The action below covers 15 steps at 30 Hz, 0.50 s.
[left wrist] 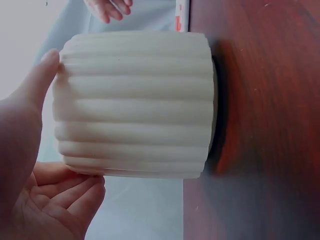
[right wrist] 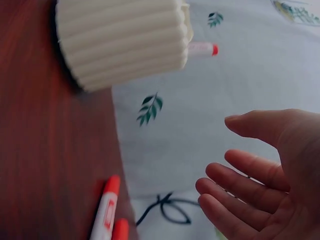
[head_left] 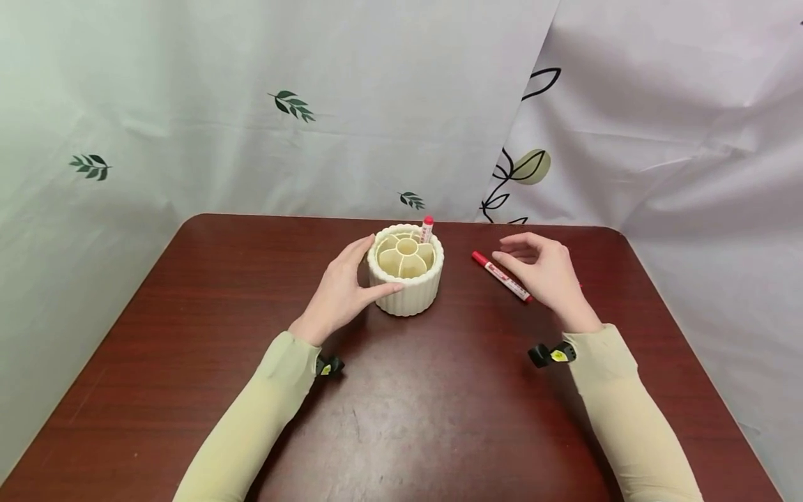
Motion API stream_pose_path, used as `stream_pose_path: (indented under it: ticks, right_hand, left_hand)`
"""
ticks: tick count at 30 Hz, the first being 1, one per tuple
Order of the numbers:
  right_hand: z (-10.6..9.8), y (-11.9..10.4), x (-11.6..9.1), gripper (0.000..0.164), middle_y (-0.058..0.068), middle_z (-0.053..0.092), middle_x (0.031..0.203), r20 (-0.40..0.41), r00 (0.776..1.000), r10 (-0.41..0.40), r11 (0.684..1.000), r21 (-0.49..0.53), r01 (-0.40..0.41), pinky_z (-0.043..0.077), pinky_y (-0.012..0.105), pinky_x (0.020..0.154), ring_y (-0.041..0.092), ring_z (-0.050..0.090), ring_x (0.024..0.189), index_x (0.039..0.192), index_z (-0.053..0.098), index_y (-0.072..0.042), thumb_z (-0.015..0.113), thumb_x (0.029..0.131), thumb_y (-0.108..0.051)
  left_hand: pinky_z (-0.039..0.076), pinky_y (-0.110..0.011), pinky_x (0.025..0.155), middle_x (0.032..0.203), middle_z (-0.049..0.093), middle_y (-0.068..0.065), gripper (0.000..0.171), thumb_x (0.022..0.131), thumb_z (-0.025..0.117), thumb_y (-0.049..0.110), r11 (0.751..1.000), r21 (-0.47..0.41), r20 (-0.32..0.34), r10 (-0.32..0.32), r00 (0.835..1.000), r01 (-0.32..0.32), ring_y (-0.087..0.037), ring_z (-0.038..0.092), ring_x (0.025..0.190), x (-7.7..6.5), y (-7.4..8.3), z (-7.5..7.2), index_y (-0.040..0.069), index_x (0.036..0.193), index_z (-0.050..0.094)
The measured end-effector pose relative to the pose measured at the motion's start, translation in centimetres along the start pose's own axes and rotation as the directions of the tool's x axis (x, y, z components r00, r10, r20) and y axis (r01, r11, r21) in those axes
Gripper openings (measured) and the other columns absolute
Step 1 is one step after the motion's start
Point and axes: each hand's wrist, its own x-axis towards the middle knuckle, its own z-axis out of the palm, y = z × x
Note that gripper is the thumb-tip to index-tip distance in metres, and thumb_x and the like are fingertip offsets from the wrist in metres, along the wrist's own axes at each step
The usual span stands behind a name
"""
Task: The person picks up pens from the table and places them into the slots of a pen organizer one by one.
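A cream, ribbed pen holder [head_left: 408,296] with petal-shaped compartments stands upright on the table. My left hand [head_left: 341,289] grips its left side, the thumb across the near rim and the fingers round the far left; the left wrist view shows the ribbed wall [left wrist: 135,105] between them. One red-capped marker [head_left: 427,229] stands in a back right compartment. To the right, my right hand [head_left: 548,272] hovers with thumb and fingers apart, holding nothing. A red and white marker [head_left: 502,277] lies just left of it. Another red marker end [right wrist: 120,230] shows in the right wrist view.
The dark red wooden table [head_left: 408,411] has rounded back corners. Behind it hangs a pale curtain [head_left: 351,139] with leaf prints. A black wrist camera [head_left: 329,365] sits at the left cuff, and another camera [head_left: 552,355] at the right cuff.
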Motion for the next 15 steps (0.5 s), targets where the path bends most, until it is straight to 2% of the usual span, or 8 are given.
stream_pose_path:
  ticks: [4, 8, 12, 15]
  right_hand:
    - [-0.5, 1.7, -0.5, 0.034, 0.008, 0.075, 0.109, 0.017, 1.000, 0.001, 0.999, -0.052, 0.000, 0.053, 0.013, 0.073, 0.023, 0.073, 0.090, 0.113, 0.076, -0.007, 0.079, 0.092, -0.034]
    - [-0.9, 3.2, -0.9, 0.035, 0.011, 0.075, 0.105, 0.030, 0.999, 0.016, 0.996, -0.092, -0.013, 0.051, 0.011, 0.070, 0.025, 0.074, 0.089, 0.114, 0.075, -0.004, 0.079, 0.091, -0.031]
    - [-1.0, 4.5, -1.2, 0.031, 0.013, 0.076, 0.097, 0.051, 0.998, 0.032, 0.992, -0.125, -0.025, 0.049, 0.010, 0.068, 0.027, 0.074, 0.088, 0.114, 0.075, -0.001, 0.080, 0.090, -0.019]
    - [-0.9, 5.4, -1.4, 0.028, 0.014, 0.076, 0.093, 0.068, 0.997, 0.033, 0.986, -0.164, -0.022, 0.048, 0.011, 0.064, 0.028, 0.074, 0.086, 0.113, 0.075, 0.001, 0.080, 0.089, -0.013]
  left_hand:
    - [0.039, -0.041, 0.112, 0.152, 0.045, -0.005, 0.094, 0.083, 0.080, 0.056, 1.000, 0.023, -0.013, 0.018, 1.000, -0.018, -0.020, 0.042, 0.139, -0.6, 0.2, -0.1, 0.008, 0.154, 0.042]
    - [0.039, -0.040, 0.112, 0.150, 0.047, -0.006, 0.088, 0.086, 0.080, 0.051, 0.998, 0.048, -0.022, 0.038, 0.999, -0.037, -0.019, 0.043, 0.138, -1.1, 0.5, -0.3, 0.007, 0.153, 0.044]
    - [0.040, -0.041, 0.112, 0.149, 0.049, -0.008, 0.086, 0.087, 0.080, 0.050, 0.998, 0.058, -0.032, 0.023, 0.999, -0.021, -0.022, 0.045, 0.137, -1.4, 0.7, -0.4, 0.005, 0.151, 0.046]
    - [0.039, -0.045, 0.112, 0.151, 0.046, -0.013, 0.092, 0.086, 0.081, 0.049, 0.998, 0.054, -0.042, 0.009, 0.999, -0.007, -0.027, 0.044, 0.139, -1.3, 0.7, -0.5, 0.001, 0.153, 0.042]
